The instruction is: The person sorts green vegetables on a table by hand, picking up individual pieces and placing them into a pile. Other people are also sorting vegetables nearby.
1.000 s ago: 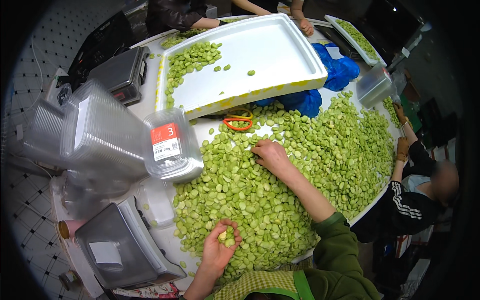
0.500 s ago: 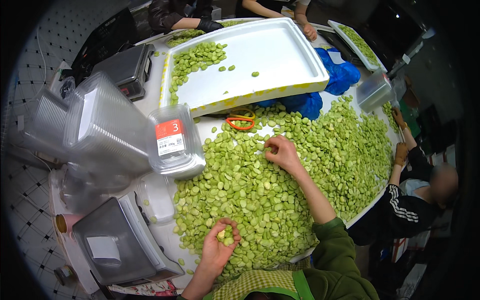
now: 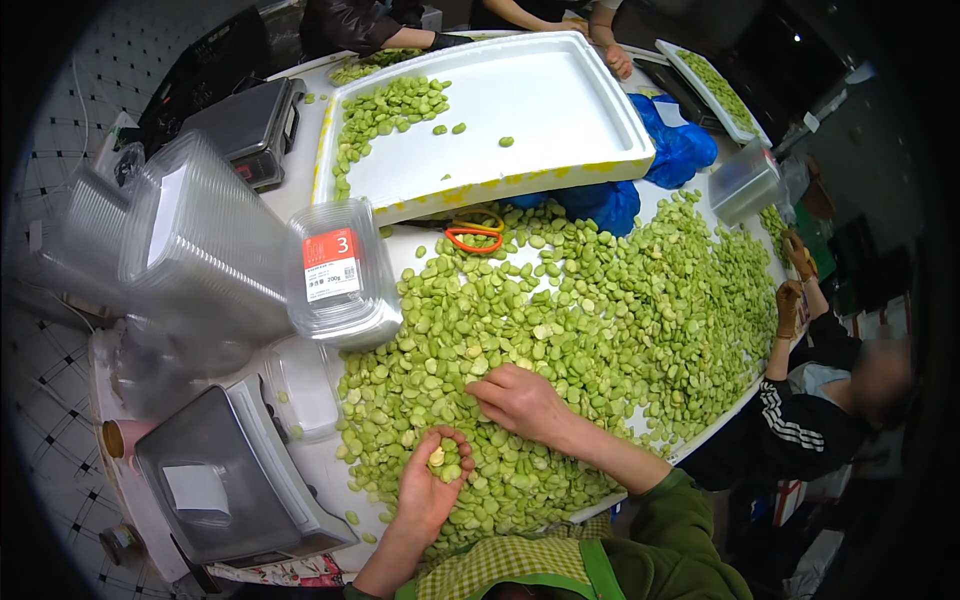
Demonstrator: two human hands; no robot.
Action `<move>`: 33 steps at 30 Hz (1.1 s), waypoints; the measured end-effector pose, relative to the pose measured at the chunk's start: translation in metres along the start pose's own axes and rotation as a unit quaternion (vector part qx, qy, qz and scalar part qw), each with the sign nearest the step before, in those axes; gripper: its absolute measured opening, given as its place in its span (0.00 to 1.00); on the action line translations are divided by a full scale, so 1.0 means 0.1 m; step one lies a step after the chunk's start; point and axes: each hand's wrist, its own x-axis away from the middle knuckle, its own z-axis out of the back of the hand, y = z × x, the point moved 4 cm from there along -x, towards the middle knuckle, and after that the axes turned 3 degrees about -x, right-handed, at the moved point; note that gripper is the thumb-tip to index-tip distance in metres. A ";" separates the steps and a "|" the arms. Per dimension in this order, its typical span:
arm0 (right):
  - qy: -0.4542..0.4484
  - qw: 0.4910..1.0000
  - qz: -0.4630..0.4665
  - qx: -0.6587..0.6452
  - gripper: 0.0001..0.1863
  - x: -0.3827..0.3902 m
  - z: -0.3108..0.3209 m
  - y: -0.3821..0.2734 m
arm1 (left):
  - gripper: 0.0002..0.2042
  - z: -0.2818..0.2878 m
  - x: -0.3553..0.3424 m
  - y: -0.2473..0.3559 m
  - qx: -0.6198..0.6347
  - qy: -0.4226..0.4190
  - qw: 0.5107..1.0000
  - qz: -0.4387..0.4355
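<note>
A wide heap of shelled green beans (image 3: 530, 460) covers the near and right part of the white table. My left hand (image 3: 432, 476), low in the middle, is cupped with its fingers curled round several beans (image 3: 445, 460), some paler yellow. My right hand (image 3: 515, 400) is just above and right of it, palm down on the heap, fingertips drawn together beside a pale bean (image 3: 476, 355); whether they grip one is hidden.
Stacked clear containers (image 3: 190, 225), a labelled lid stack (image 3: 360, 310) and scales (image 3: 235, 130) (image 3: 185, 450) line the left. A white foam tray (image 3: 500, 110) lies beyond orange-handled scissors (image 3: 475, 245) and blue bags (image 3: 680, 145). Co-workers' hands work at the back (image 3: 615, 60) and right (image 3: 785, 305).
My right hand has moved down and left from the upper middle of the heap toward my left hand. My left hand has shifted slightly, still cupped round beans.
</note>
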 end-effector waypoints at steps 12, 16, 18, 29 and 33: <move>0.055 0.976 -0.212 -0.016 0.11 -0.06 0.47 0.44 | 0.09 -0.08 0.07 -0.11 0.077 -0.007 0.994 0.083; 0.094 0.960 -0.204 0.166 0.09 0.04 0.55 1.30 | 0.09 0.00 0.10 -0.04 0.161 -0.048 0.981 0.098; 0.087 0.963 -0.174 0.187 0.09 0.06 0.48 1.40 | 0.09 0.06 0.09 0.04 0.137 -0.045 0.987 0.072; 0.053 0.958 -0.211 0.187 0.10 -0.02 0.45 1.63 | 0.08 0.06 0.11 0.06 0.089 -0.012 0.995 0.045; 0.083 0.962 -0.234 0.113 0.08 -0.11 0.50 1.57 | 0.08 0.10 0.15 0.12 0.081 0.020 0.996 0.017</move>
